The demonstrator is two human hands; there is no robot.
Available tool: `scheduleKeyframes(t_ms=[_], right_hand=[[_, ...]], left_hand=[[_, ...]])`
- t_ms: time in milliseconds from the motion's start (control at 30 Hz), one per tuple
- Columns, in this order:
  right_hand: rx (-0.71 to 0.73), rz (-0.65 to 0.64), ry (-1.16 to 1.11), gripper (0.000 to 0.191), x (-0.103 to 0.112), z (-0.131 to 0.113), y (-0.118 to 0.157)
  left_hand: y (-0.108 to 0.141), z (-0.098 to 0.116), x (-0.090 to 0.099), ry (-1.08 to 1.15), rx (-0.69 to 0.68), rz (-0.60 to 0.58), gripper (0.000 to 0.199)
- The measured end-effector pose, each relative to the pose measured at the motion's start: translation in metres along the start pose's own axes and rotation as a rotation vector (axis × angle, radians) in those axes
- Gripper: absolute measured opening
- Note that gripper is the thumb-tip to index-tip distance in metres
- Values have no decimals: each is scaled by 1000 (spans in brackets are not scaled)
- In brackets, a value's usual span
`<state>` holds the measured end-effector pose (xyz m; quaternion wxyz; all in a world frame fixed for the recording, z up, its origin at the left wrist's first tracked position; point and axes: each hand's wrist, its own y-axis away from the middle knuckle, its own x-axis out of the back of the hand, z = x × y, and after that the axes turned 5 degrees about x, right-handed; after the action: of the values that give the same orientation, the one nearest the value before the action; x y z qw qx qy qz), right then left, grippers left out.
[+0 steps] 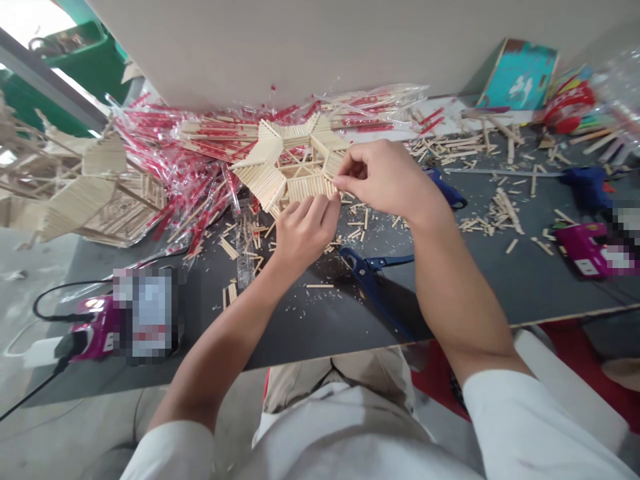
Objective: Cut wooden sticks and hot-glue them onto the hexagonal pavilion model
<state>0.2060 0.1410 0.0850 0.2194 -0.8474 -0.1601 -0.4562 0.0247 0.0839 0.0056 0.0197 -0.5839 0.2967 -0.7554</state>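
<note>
While the left hand [305, 233] curls over the near edge of the star-shaped, pale wooden-stick frame [269, 148] above the dark grey table [285, 340], the right hand [390, 180] presses thumb and forefinger together at its near right corner. Whether they pinch a stick, or the left grips firmly, I cannot tell. The frame should be light, stiff yet fragile at its joints, best held by its thicker rims, not its thin inner struts.
</note>
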Motion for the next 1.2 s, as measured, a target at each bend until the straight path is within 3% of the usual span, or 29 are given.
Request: scheduleKeyframes(t_ms=[367,567,667,933,1200], right_hand=[[3,16,-18,13,0,-2,0],[-2,44,-54,13,0,-2,-1],[-2,47,-72,12,-2,-1,-1],[16,28,-58,10,-1,-3,-1],[17,26,-73,10,0,-4,-1]], left_hand=[[0,-2,-5,-29,-45,69,35],[-4,-1,-11,-135,-194,400,30],[-5,0,-11,-156,-220,459,29],[-4,0,-8,-33,-144,323,31],[-3,-2,-11,-97,-156,320,29]])
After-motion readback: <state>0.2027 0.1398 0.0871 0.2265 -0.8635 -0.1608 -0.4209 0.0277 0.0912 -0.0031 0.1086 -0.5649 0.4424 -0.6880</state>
